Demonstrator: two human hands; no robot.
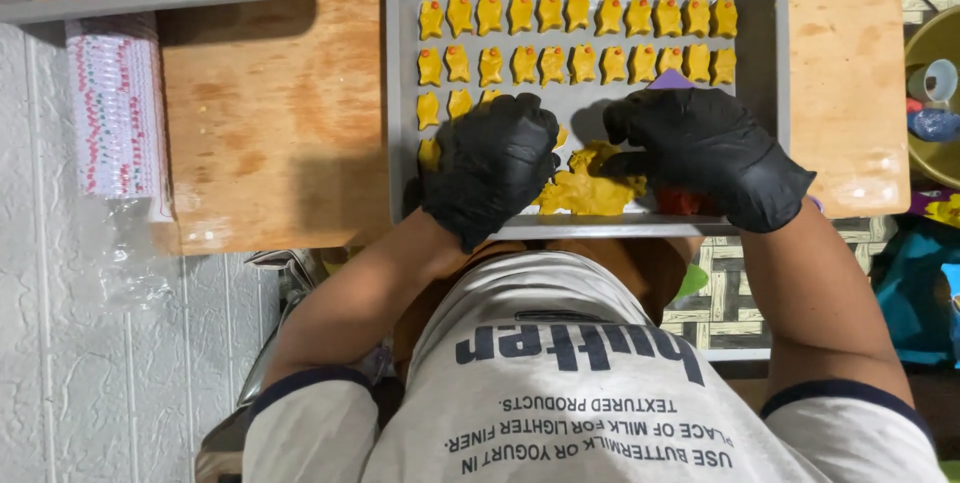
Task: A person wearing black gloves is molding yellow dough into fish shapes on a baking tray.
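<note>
Down over a grey baking tray [765,63] on a wooden worktop [270,133], both of the person's hands work in black gloves. The left hand [492,168] lies palm down over the tray's lower left part, fingers curled inward toward the middle; it covers part of the third row of pieces, and whether it pinches anything under the fingertips I cannot tell. The right hand [712,148] is also palm down, over the lower right part of the tray, its fingers bent and pointing left toward a lump of yellow dough [590,188]. That dough lies on the tray floor between the two hands, close to the near rim, ragged at its edges. The right hand's fingertips are just beside it, perhaps touching, though the glove's shadow hides the contact.

Two full rows of small yellow shaped pieces [580,13] stand along the far side of the tray, each with a small red dot near its top. A third row is begun at the left, and a single piece sits below it at the left wall. A purple corner [668,80] peeks out just beyond the right hand, and something red [685,203] shows under its heel.

At the far left corner another grey tray [160,1] holds round balls coated in coloured sprinkles. A stack of patterned paper cups in clear wrapping [115,108] lies on its side left of the worktop.
</note>
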